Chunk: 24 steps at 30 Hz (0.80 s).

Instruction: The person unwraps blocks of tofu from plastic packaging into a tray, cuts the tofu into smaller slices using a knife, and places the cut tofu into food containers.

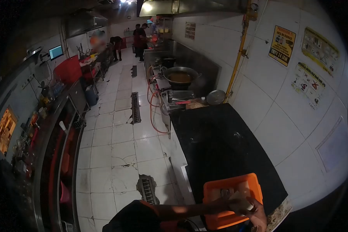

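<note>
An orange plastic tub (255,183) sits at the near end of the black counter top (220,143). Over it, my right hand (258,215) is closed around the right side of a pale, paper-like packet (241,203), whose exact kind I cannot make out. My left hand (219,206) reaches across the tub from the left, its shadowed fingers closed at the packet's left edge. Inside the tub lie further pale, flat pieces, partly hidden by my hands and forearm.
Beyond the counter, a large wok (180,74) with brown liquid stands on a stove beside a round pan (215,97). An orange hose (152,116) hangs into the tiled aisle, which has floor drains (135,108). Shelving (62,154) lines the left; people (140,40) stand far back.
</note>
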### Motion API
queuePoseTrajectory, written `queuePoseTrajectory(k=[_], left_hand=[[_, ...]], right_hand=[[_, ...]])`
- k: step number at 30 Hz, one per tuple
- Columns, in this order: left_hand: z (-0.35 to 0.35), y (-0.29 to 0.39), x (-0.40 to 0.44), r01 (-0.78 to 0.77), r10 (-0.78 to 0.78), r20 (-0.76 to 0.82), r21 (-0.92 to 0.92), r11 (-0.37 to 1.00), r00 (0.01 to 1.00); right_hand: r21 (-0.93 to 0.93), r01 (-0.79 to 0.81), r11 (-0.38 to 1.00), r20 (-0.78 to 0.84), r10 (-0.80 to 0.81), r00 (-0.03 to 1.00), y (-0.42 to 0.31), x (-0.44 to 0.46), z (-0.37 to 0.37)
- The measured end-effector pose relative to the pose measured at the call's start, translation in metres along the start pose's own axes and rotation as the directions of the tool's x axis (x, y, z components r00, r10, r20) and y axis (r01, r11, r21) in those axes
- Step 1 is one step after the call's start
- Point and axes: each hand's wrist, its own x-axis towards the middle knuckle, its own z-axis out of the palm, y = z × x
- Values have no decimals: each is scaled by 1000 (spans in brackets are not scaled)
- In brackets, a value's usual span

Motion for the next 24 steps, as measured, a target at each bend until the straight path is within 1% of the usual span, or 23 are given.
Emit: queuePoseTrajectory(k=[1, 2, 4, 5, 6, 7, 8, 9, 10, 11, 12, 13, 14, 15, 17, 18, 20, 21, 23, 24], left_hand=[[-3, 2, 2, -13, 13, 12, 11, 1000, 1000], [-3, 5, 3, -19, 18, 24, 24, 1000, 1000], [-5, 9, 7, -38, 36, 43, 52, 998, 998], [-8, 11, 10, -47, 44, 40, 65, 997, 998], [-9, 13, 15, -53, 49, 54, 76, 996, 997], [-5, 14, 21, -60, 53, 83, 80, 995, 995], [-4, 15, 27, -39, 27, 122, 99, 994, 992], [-9, 15, 34, -2, -18, 154, 128, 992, 988], [-6, 13, 46, 45, -74, 204, 144, 989, 976], [14, -14, 54, -99, 91, 55, 159, 982, 994], [18, -19, 73, -126, 123, 115, 18, 992, 986], [23, -27, 90, -116, 144, 177, -159, 980, 974], [29, -30, 105, -94, 148, 241, -220, 971, 959], [36, -34, 115, -140, 177, 206, -184, 973, 962], [43, -39, 125, -258, 278, 152, -139, 956, 949], [43, -42, 129, -273, 292, 156, -133, 953, 944], [48, -51, 129, -211, 233, 115, -177, 961, 966], [51, -55, 127, -212, 235, 122, -179, 961, 964], [54, -64, 127, -215, 212, 115, 13, 977, 971], [55, -66, 130, -229, 226, 111, 12, 973, 968]], right_hand=[[66, -44, 997, 26, 42, 999, -9, -10, 3], [71, -41, 997, 25, 40, 999, -7, -8, 2], [152, -81, 985, 94, 67, 993, 1, -3, 0], [165, -95, 982, 79, 82, 993, 7, 0, 1], [38, -1, 999, 55, -1, 999, 9, -3, 3], [-85, 50, 995, 12, -49, 999, 15, -13, 3], [-166, 87, 982, -25, -92, 995, 14, -18, 5], [-181, -21, 983, -121, -2, 993, 11, -25, 8], [-374, 72, 925, -180, -148, 972, 25, -26, 6], [-430, 126, 894, -232, -245, 941, 34, -28, 5], [-489, 19, 872, -341, -211, 916, 23, -34, 7], [-495, -38, 868, -391, -183, 902, 24, -36, 6], [-533, -102, 840, -441, -172, 881, 21, -36, 8], [-540, -123, 833, -456, -167, 874, 24, -33, 8], [-585, -219, 781, -478, -113, 871, 11, -29, 12], [-585, -221, 780, -490, -123, 863, 13, -26, 13], [-690, -213, 691, -520, -270, 810, 28, -18, 16], [-687, -219, 693, -526, -266, 808, 31, -13, 18], [-814, -190, 550, -443, -374, 815, 35, -1, 20], [-849, -188, 495, -407, -383, 829, 39, 6, 19]])
